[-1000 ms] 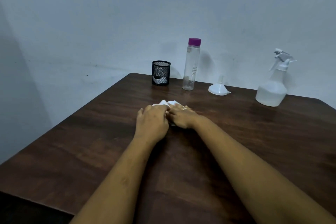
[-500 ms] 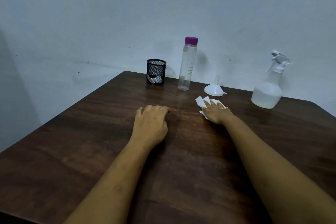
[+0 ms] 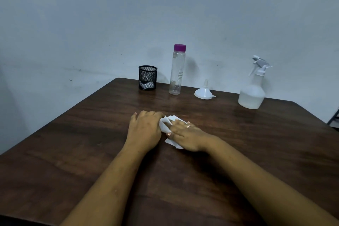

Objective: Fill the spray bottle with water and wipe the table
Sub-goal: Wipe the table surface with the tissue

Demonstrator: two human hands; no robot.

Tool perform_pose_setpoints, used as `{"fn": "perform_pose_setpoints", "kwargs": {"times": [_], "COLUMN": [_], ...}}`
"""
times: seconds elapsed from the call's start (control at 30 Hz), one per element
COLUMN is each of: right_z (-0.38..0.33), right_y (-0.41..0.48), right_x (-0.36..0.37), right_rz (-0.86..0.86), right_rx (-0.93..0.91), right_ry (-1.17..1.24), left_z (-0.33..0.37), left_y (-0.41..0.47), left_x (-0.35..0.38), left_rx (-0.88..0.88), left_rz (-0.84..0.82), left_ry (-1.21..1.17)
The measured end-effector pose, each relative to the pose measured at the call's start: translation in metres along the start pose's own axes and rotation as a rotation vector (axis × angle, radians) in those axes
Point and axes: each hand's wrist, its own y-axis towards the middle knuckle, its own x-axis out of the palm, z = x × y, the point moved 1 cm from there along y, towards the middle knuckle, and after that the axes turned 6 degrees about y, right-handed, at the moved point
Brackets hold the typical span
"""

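The white paper tissue (image 3: 166, 124) lies on the wooden table (image 3: 73, 152), pinned under the right hand (image 3: 185, 135), whose straight, spread fingers press it flat. The left hand (image 3: 145, 130) rests relaxed at its 9 o'clock, touching its edge. The spray bottle (image 3: 252, 95) stands well apart at 2 o'clock, so the right hand is likely the one to make the next wiping stroke.

Cup (image 3: 147, 78), water bottle (image 3: 177, 71), funnel (image 3: 204, 92) crowd far edge; gap before spray bottle (image 3: 252, 95).

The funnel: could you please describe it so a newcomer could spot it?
Look at the dark wooden table, far edge, by the wall. The funnel sits between the purple-capped clear bottle and the spray bottle. It alone is small, cone-shaped, spout up.
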Motion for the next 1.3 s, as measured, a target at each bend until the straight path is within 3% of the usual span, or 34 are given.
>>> {"fn": "perform_pose_setpoints", "kwargs": {"times": [0.33, 0.87, 1.1, 1.3], "right_z": [0.017, -0.031, -0.029, 0.006], "right_y": [0.007, 0.033, 0.073, 0.096], "right_x": [-0.005, -0.006, -0.020, -0.026], "right_rz": [0.069, 0.027, 0.022, 0.054], "right_rx": [0.105, -0.055, -0.005, 0.101], "right_ry": [0.051, 0.054, -0.017, 0.087], "left_z": [0.002, 0.008, 0.006, 0.008], "left_y": [0.000, 0.009, 0.011, 0.010], "left_x": [0.002, 0.001, 0.002, 0.003], "left_rx": [0.012, -0.015, -0.006, 0.029], "left_rz": [-0.009, 0.016, 0.118, 0.143], "left_ry": [0.031, 0.008, 0.020, 0.031]}}
